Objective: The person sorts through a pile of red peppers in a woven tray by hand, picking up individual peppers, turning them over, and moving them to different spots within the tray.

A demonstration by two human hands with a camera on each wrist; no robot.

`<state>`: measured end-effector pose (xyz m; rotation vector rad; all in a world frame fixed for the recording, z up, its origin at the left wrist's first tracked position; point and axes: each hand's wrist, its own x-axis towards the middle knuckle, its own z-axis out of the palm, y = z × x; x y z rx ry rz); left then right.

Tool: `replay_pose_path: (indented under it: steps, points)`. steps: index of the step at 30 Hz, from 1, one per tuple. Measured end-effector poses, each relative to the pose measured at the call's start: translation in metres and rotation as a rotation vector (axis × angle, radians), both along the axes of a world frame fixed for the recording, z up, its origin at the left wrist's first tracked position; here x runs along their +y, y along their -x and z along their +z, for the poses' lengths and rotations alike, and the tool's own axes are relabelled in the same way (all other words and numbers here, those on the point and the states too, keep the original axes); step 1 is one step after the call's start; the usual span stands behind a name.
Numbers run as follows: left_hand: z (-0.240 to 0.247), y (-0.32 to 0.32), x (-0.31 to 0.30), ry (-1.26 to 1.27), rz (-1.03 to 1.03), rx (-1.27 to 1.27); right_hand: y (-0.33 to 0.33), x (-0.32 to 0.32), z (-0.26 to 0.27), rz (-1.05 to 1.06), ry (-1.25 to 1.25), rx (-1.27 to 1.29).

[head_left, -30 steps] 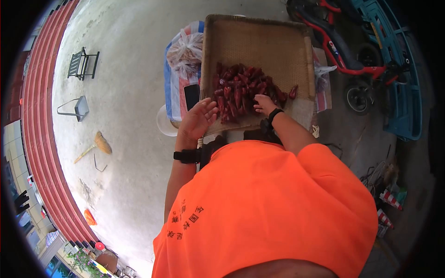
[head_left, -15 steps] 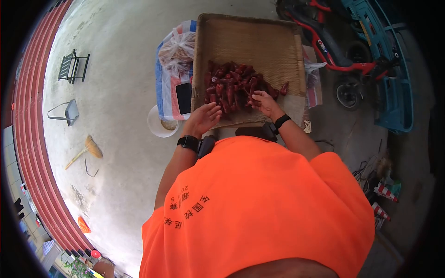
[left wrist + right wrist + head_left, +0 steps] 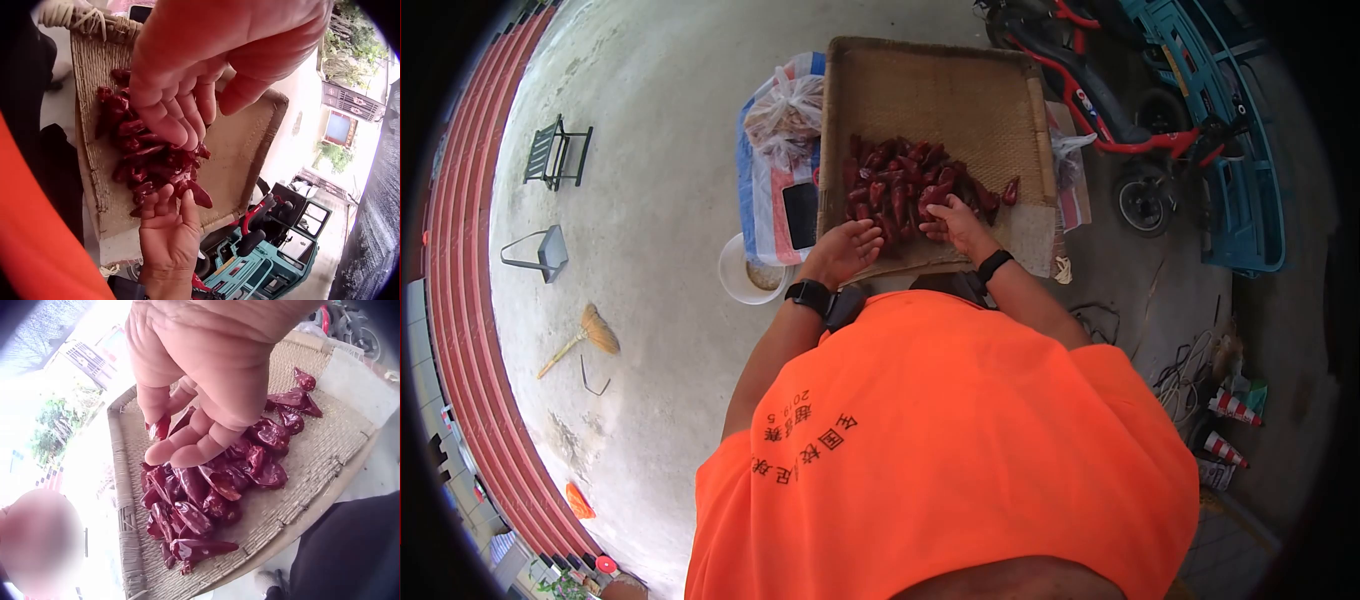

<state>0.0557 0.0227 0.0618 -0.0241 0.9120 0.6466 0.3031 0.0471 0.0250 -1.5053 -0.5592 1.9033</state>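
Note:
A heap of dried red chili peppers (image 3: pixel 878 190) lies on a woven tray (image 3: pixel 940 85), mostly toward its near side. My right hand (image 3: pixel 962 228) is over the near part of the heap, palm turned up in the left wrist view. Between its thumb and fingers it pinches a chili pepper (image 3: pixel 199 194). That same chili pepper (image 3: pixel 159 429) is partly hidden by the fingers in the right wrist view. At the tray's near left corner is my left hand (image 3: pixel 845 252), fingers loosely bent above the heap's edge with nothing in them.
Left of the tray, a striped cloth (image 3: pixel 762 215) bears a plastic bag (image 3: pixel 785 115) and a phone (image 3: pixel 801 215); a white tub (image 3: pixel 745 270) stands below. A single chili pepper (image 3: pixel 1011 191) lies apart on the right. Beyond are a red scooter (image 3: pixel 1100 120) and a teal crate (image 3: pixel 1245 200).
My left hand has moved right, in over the tray's near corner. My right hand has shifted slightly left and now pinches a chili pepper. The head view has swung a little.

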Motion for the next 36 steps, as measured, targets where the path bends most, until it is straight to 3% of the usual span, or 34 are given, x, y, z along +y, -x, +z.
replay_pose_path:
  steps: [4,10,16,19,22,25,28,31,34,36]
  points:
    - [0.000,0.001,-0.002,0.005,0.002,-0.016,0.006,-0.002,0.011,0.015,-0.098,-0.155]
    - [0.000,0.007,-0.001,-0.006,0.033,-0.037,-0.031,-0.004,-0.014,-0.012,-0.027,-0.225]
    - [-0.007,0.012,-0.001,-0.018,0.047,-0.059,-0.066,-0.002,-0.028,-0.383,0.121,-0.248]
    - [-0.003,0.015,-0.002,0.000,0.073,-0.057,-0.057,-0.003,-0.038,-0.139,0.180,-0.239]
    - [0.001,0.018,-0.006,0.002,0.097,-0.064,-0.031,0.005,-0.048,0.221,0.088,-0.376]
    - [0.001,0.022,-0.008,0.028,0.116,-0.058,-0.004,0.008,-0.066,0.706,-0.527,-1.165]
    - [0.000,0.029,-0.013,0.045,0.136,-0.039,0.015,0.013,-0.030,0.980,-0.457,-1.175]
    - [-0.004,0.039,-0.017,0.059,0.157,-0.024,0.022,0.020,-0.025,1.149,-0.472,-1.252]
    - [-0.007,0.046,-0.021,0.079,0.181,-0.012,0.014,0.023,-0.038,1.076,-0.491,-1.225]
    - [-0.009,0.044,-0.022,0.088,0.191,-0.005,0.007,0.022,-0.043,1.222,-0.542,-1.261]
